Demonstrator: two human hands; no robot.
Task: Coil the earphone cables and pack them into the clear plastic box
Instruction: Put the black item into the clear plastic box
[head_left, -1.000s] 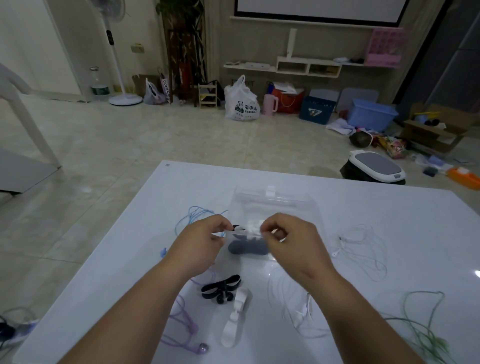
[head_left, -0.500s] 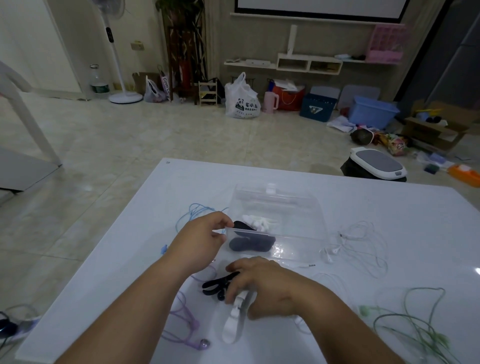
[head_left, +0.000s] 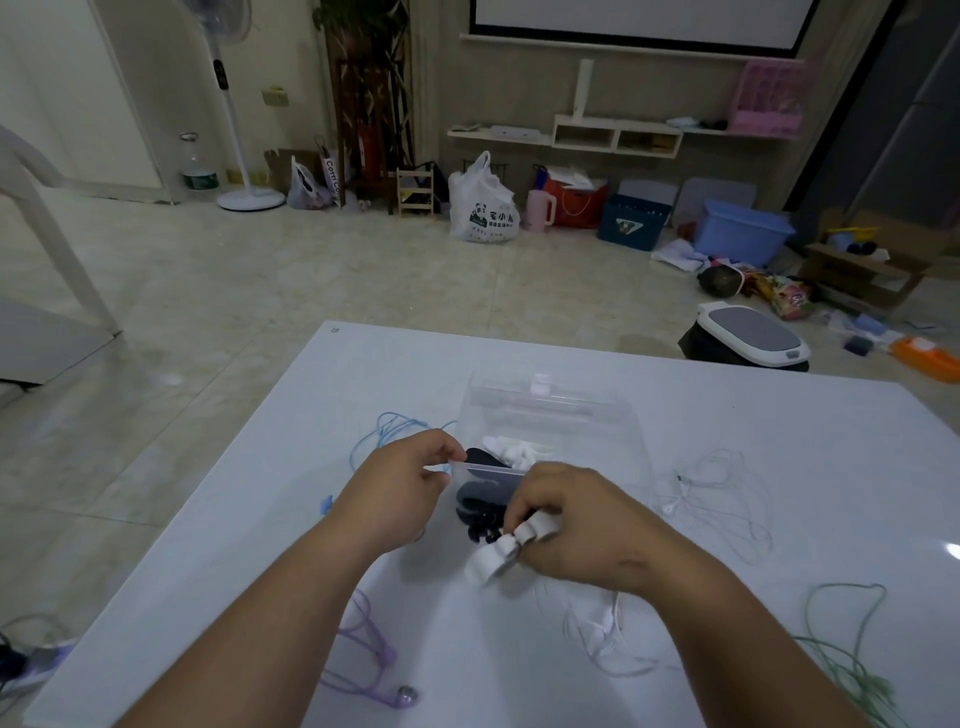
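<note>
The clear plastic box (head_left: 613, 447) stands open on the white table (head_left: 779, 415), its lid lying back. Inside lie a coiled white bundle (head_left: 511, 451) and a dark coiled bundle (head_left: 480, 496). My left hand (head_left: 400, 488) pinches the box's near left rim. My right hand (head_left: 576, 519) grips a white strap (head_left: 488, 558) together with a black strap (head_left: 483, 525), lifted just in front of the box. Loose earphone cables lie around: blue (head_left: 384, 431), purple (head_left: 371, 654), white (head_left: 722, 493), another white (head_left: 605, 631) and green (head_left: 841, 660).
The table's left edge (head_left: 171, 571) drops to a tiled floor. A white-lidded bin (head_left: 748, 340) stands beyond the far right edge. Bags, crates and boxes line the far wall.
My right hand dropped from the box to the straps on the table, took hold of the white and black straps and lifted them toward the box. My left hand stayed on the rim.
</note>
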